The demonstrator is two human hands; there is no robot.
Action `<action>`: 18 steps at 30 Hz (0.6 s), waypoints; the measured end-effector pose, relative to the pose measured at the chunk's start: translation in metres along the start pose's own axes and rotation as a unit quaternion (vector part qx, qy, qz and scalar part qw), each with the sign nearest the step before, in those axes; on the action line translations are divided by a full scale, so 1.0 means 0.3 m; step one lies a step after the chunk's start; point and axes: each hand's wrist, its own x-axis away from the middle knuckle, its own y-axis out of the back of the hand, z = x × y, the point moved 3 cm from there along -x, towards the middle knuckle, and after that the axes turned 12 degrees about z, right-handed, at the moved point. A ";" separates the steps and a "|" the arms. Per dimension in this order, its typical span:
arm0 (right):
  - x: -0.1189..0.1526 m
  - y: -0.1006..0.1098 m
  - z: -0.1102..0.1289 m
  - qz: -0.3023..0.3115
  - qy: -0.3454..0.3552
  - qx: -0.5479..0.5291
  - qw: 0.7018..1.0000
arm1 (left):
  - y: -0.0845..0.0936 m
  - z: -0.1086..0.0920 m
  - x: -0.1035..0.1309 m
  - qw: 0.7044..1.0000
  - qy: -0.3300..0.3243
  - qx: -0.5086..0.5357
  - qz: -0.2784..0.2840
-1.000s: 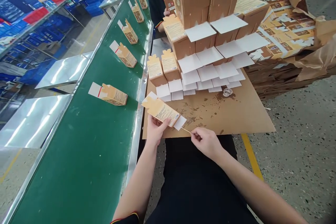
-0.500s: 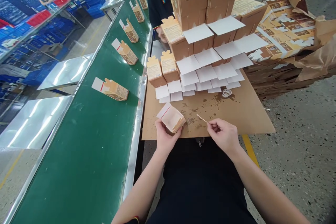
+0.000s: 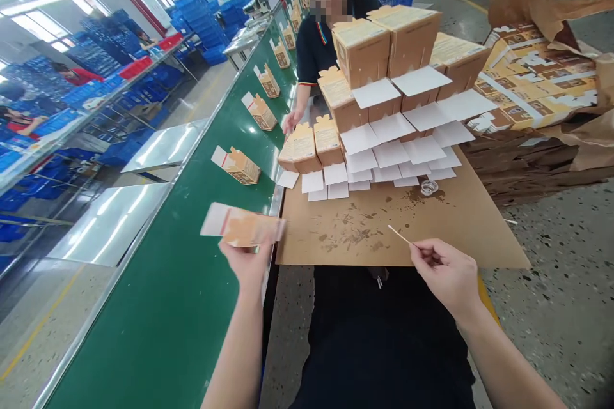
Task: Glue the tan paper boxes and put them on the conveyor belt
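My left hand [image 3: 247,262] grips a small brown carton [image 3: 249,228] whose white flap with a red strip points left; it is blurred by motion. The carton is over the near part of the green conveyor belt [image 3: 158,307], by its metal edge. Between the thumb and fingers of my right hand [image 3: 444,268] is a cotton swab [image 3: 399,234], its tip pointing up and left above the brown cardboard sheet [image 3: 460,230]. Stacked cartons [image 3: 362,51] with white flaps hanging toward me stand at the back of that sheet.
More open cartons [image 3: 242,166] stand in a row along the belt. Across the stack, a co-worker [image 3: 311,57] reaches toward a carton near the belt. A clear ring-like roll [image 3: 429,187] lies on the sheet. Wrapped bundles of flat cartons [image 3: 532,77] are at the right.
My left hand has carried the carton left, from over the cardboard sheet to over the belt. The co-worker's hand now reaches to the near cartons. The view has tilted up.
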 end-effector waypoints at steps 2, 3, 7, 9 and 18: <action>-0.006 0.010 -0.020 0.000 0.003 -0.003 1.000 | 0.134 0.016 -0.079 0.997 0.005 -0.007 -0.071; -0.011 0.013 -0.025 0.001 0.005 -0.007 1.000 | 0.186 0.030 -0.111 0.995 0.014 -0.013 -0.093; -0.035 0.023 -0.021 -0.008 0.007 -0.020 1.000 | 0.285 0.099 -0.183 0.991 0.050 -0.043 -0.120; -0.045 0.030 -0.012 -0.009 0.005 -0.013 1.000 | 0.287 0.129 -0.196 0.988 0.070 -0.069 -0.116; -0.089 0.018 0.012 0.000 0.019 -0.001 1.000 | 0.250 0.162 -0.293 0.985 0.099 -0.120 -0.068</action>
